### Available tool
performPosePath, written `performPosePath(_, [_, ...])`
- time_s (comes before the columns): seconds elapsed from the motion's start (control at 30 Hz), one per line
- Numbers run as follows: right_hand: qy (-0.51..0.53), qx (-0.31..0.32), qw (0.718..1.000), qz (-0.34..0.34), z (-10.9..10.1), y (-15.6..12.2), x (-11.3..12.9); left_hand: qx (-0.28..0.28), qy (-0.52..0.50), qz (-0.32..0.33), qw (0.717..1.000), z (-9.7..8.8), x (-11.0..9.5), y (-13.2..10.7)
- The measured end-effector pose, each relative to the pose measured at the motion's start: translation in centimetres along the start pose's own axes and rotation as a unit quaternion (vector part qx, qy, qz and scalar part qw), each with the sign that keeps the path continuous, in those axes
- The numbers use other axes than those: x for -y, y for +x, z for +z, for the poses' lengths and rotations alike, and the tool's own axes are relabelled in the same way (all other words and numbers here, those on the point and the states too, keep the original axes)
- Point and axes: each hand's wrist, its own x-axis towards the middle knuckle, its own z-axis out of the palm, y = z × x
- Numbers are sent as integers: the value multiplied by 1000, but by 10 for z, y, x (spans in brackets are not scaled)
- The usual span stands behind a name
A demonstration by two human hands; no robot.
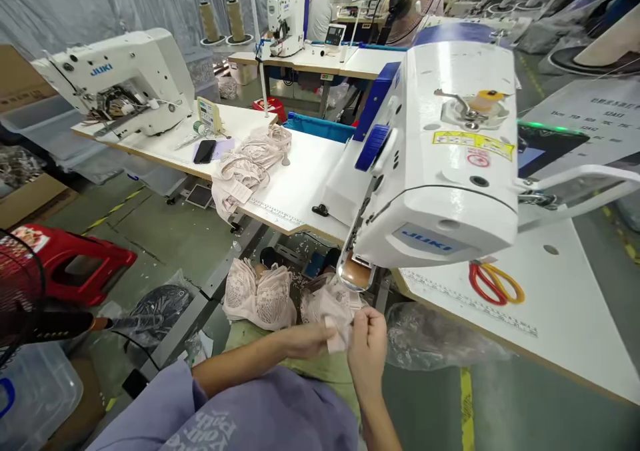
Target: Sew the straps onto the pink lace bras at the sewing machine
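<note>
A pale pink lace bra (330,302) hangs between my two hands, close to the front of the white sewing machine (425,231). My left hand (311,339) pinches the bra's band from the left. On the other side, my right hand (369,337) grips the same band with curled fingers. Another pale pink lace bra (260,297) rests on my lap, its cups facing up, left of the one I hold. More pink bras (245,167) lie in a heap on the white table to the left.
Red and orange-handled scissors (495,283) lie on the tabletop at right. A second sewing machine (125,81) and a black phone (205,151) are at left. A red stool (65,261) stands on the floor. Farther back are a person (321,14) and a fan (407,4).
</note>
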Motion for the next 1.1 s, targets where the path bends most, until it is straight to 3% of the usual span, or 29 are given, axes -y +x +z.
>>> performPosePath(0.2, [-18, -66, 995, -75, 30, -15, -4, -187, -39, 95, 977, 16, -2, 8])
performPosePath(0.33, [-29, -37, 995, -90, 21, -19, -7, -230, 57, 129, 963, 13, -17, -1])
performPosePath(0.37, [-50, -22, 993, -109, 14, -18, -5, -209, 110, 133, 963, 10, -22, -6])
performPosePath(0.47, [-117, 34, 969, -215, -13, -8, 3, -78, 265, 113, 955, 1, -43, -21])
performPosePath(0.57, [-154, 166, 937, -267, -34, 4, 16, 0, 366, 72, 928, -4, -66, -34])
performPosePath(0.67, [-169, 265, 913, -261, -45, 11, 30, 48, 432, 71, 898, -4, -83, -40])
performPosePath(0.73, [-164, 327, 904, -221, -49, 10, 36, 88, 450, 84, 885, -2, -90, -42])
performPosePath(0.83, [-135, 392, 900, -133, -52, 4, 35, 112, 432, 51, 893, -1, -91, -42])
performPosePath(0.93, [-111, 339, 928, -107, -55, 0, 28, 80, 392, 5, 916, 0, -88, -40])
performPosePath(1.03, [-120, 181, 970, -105, -57, -2, 21, 3, 350, 1, 937, 1, -84, -37])
performPosePath(1.1, [-132, 99, 981, -105, -57, -4, 19, -43, 309, -2, 950, 1, -81, -33])
